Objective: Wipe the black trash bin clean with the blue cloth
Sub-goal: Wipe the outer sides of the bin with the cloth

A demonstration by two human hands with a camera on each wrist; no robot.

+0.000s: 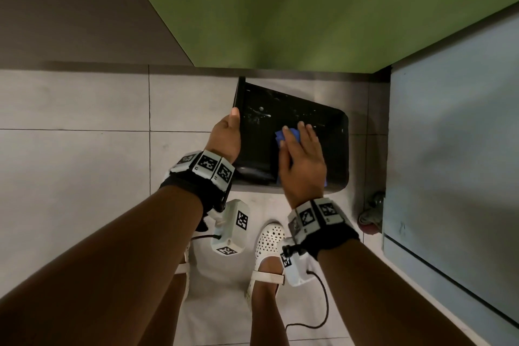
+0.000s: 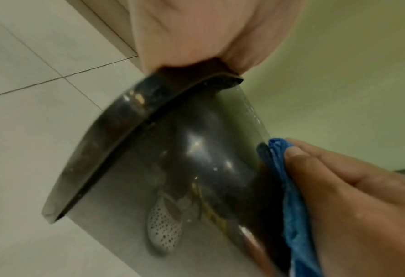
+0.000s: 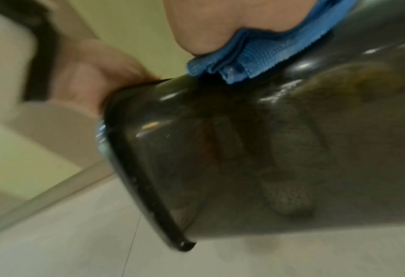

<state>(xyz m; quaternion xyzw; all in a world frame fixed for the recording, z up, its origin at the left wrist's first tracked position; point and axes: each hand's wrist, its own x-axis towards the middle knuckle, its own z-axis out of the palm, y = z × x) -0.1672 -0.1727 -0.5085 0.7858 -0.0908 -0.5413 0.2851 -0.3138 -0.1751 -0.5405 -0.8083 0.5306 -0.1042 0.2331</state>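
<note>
At the centre of the head view the black trash bin [image 1: 295,132] lies tipped on its side over the pale tiled floor [image 1: 84,149], its rim toward the left of the frame and its closed base toward the right, close to a green wall [image 1: 309,8] above it and a grey panel [image 1: 449,135] at the right edge. The left hand [image 1: 226,136] grips the rim, thumb on the outer side pointing up the frame and the fingers curled over the edge, hidden inside; the left wrist view shows the rim wedged into the palm. The right hand [image 1: 302,160] lies flat on the bin's upward-facing side, fingers nearly straight and close together, pressing the folded blue cloth [image 1: 285,135] against the glossy plastic. The cloth peeks out at the fingertips and again below the heel of the hand. Whitish smears and specks mark the surface above the cloth, toward the wall. Below the bin, in the lower middle of the frame, a white perforated shoe [image 1: 268,244] stands on the tiles, and its reflection shows in the bin's side in the left wrist view.
</note>
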